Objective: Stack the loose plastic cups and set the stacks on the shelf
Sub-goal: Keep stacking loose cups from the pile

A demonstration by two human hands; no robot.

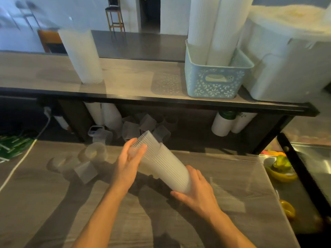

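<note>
Fingers: left hand is pressing straight, together-lying fingers against the rim end of the cup stack; right hand is cupping the base end, fingers curling under it.
Stack: lying tilted between both palms, rims pointing up and away, held above the countertop.
Loose cups: several clear cups are lying on the counter just left of the left fingers; more are sitting beyond the fingertips, under the shelf.
Shelf: running across above the hands, carrying a tall cup stack at left and a pale blue basket at right.
Room: a bar stool is standing far beyond by a dark doorway.
</note>
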